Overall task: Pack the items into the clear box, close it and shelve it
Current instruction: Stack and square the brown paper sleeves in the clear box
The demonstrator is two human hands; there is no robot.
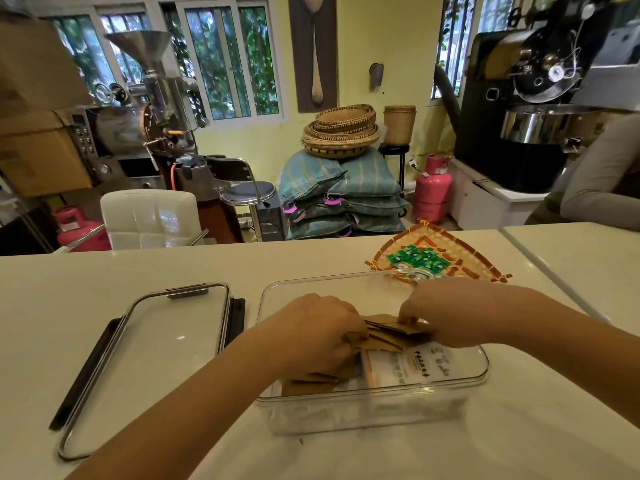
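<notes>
Inside the clear rectangular plastic box (450,379), the left hand (318,336) and right hand (446,315) each pinch flat brown paper packets (384,336); the clear black-latched lid (152,355) lies left of the left hand.

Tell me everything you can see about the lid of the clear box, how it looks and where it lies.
The lid is a clear, rounded rectangle that looks like plastic, with a thin pale rim. Dark clasps sit on its long sides and a smaller one on its far short edge. It lies flat on the white table, off the clear box and to its left, a narrow gap between them. Neither hand touches it; both are in the box.
</notes>
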